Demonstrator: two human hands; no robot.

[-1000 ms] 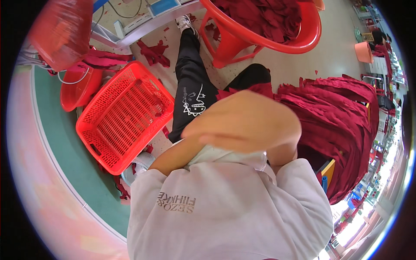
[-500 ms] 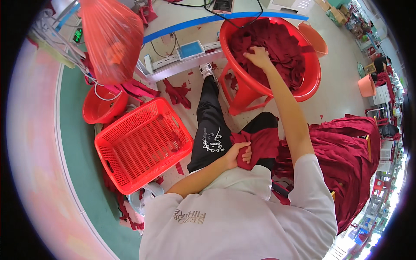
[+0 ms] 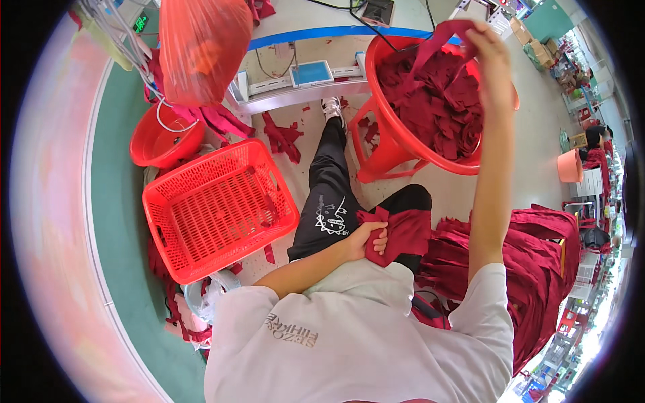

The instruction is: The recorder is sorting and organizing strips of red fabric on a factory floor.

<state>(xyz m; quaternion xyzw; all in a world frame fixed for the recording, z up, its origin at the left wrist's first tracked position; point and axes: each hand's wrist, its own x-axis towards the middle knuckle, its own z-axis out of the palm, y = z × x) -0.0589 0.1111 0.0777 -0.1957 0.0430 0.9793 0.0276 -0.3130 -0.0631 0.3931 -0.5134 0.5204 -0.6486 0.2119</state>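
My left hand (image 3: pixel 369 240) rests on my lap, its fingers closed round a bunch of dark red cloth pieces (image 3: pixel 411 232) that spreads over my thigh. Up at the far right, my right hand (image 3: pixel 492 60) pinches a strip of dark red cloth (image 3: pixel 438 46) and holds it raised over a red basin (image 3: pixel 383 104). A heap of similar cloth pieces (image 3: pixel 430 104) fills that basin, which stands on a red stool (image 3: pixel 381 151). The strip's lower end hangs down towards the heap.
At the left, a red slotted crate (image 3: pixel 218 258) sits beside a red bucket (image 3: pixel 144 144). An orange plastic bag (image 3: pixel 205 54) hangs near the blue-edged table (image 3: pixel 322 32). Long dark red cloth (image 3: pixel 517 248) is piled to my right. Cloth scraps (image 3: pixel 283 138) lie on the floor.
My right hand has risen from the heap and moved right, lifting a cloth strip with it. The left hand keeps its hold on the lap. The whole view has shifted slightly.
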